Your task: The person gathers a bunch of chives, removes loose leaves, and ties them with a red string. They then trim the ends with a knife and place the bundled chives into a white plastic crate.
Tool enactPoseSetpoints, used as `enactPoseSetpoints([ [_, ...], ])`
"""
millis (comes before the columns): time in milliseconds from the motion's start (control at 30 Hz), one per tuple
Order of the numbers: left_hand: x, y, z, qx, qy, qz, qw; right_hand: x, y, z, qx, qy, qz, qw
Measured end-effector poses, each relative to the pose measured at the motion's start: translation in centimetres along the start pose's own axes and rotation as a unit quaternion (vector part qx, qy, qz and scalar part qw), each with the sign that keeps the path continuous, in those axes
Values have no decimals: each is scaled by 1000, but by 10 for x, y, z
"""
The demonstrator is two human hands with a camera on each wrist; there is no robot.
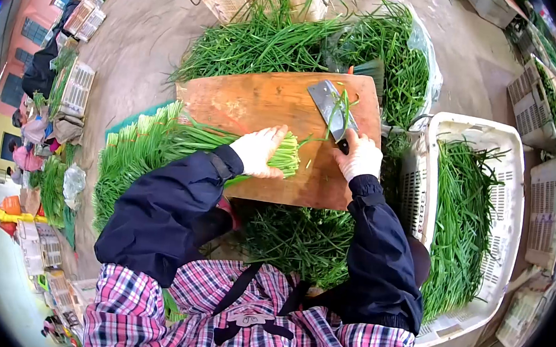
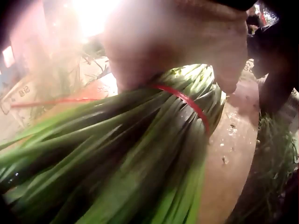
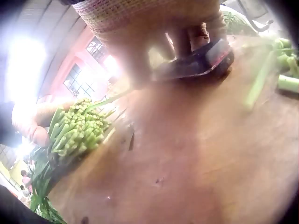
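My left hand (image 1: 260,150) grips a bundle of chives (image 1: 288,156) near its cut ends, fingers over the top. The bundle lies across the wooden board (image 1: 225,98), its pale ends facing right. A red band (image 2: 187,99) circles the stems in the left wrist view. At the board's right side, my right hand (image 1: 362,159) holds the dark handle (image 3: 196,65) of a cleaver (image 1: 330,106). The blade lies flat over the board, pointing away and left, with loose green pieces (image 1: 343,109) on it. In the right wrist view the blade is mostly hidden behind the hand.
Many banded bundles (image 1: 125,165) are stacked left of the board. Loose greens (image 1: 256,48) heap behind it, beside a plastic-lined pile (image 1: 395,64). A white crate (image 1: 513,216) of greens stands close on the right. More greens (image 1: 302,239) lie below the board's near edge.
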State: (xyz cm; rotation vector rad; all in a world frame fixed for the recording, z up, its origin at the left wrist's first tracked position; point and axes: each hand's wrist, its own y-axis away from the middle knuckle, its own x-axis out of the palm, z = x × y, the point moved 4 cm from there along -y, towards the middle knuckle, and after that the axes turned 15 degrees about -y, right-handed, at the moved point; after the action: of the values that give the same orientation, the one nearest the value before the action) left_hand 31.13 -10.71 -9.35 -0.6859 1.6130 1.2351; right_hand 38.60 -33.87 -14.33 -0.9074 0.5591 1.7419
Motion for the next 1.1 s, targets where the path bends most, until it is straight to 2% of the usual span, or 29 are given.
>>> enactPoseSetpoints([
  [33, -1, 0, -1, -8, 12, 18, 1000, 3, -1, 1, -6, 7, -2, 1000],
  [133, 7, 16, -21, 26, -35, -34, 998, 15, -7, -7, -7, -2, 18, 1000],
  [267, 23, 24, -41, -37, -129, -74, 988, 18, -17, -3, 60, -4, 35, 998],
  [300, 22, 21, -39, -40, -129, -86, 987, 20, -16, -4, 65, -33, 19, 997],
  [367, 22, 11, -33, -61, -120, -45, 990, 23, -7, -6, 97, -161, -36, 982],
  [400, 21, 7, -31, -69, -117, -26, 990, 22, -2, -6, 114, -224, -66, 966],
  [433, 17, 5, -30, -69, -126, -69, 987, 25, 6, -8, 143, -324, -78, 932],
  [467, 20, 0, -28, -81, -118, -32, 989, 33, 21, -8, 179, -425, -102, 881],
  [533, 16, -12, -25, -103, -102, 44, 988, 28, 61, 20, 174, -506, -145, 832],
  [600, 21, -18, -20, -100, -106, 28, 989, 45, 105, 32, 191, -536, -147, 809],
  [667, 20, -20, -21, -101, -93, 33, 990, 36, 139, 60, 130, -473, -120, 863],
  [733, 16, -20, -23, -130, -90, 55, 986, 25, 156, 83, 79, -457, -94, 881],
  [767, 16, -22, -25, -144, -93, 69, 983, 25, 161, 91, 114, -508, -56, 852],
  [800, 16, -22, -25, -160, -95, 83, 979, 23, 165, 94, 77, -436, -65, 894],
  [867, 16, -20, -25, -162, -91, 86, 979, 29, 171, 96, 49, -389, -54, 918],
  [1100, 24, -19, -24, -160, -97, 46, 981, 31, 175, 95, 25, -322, -58, 945],
])
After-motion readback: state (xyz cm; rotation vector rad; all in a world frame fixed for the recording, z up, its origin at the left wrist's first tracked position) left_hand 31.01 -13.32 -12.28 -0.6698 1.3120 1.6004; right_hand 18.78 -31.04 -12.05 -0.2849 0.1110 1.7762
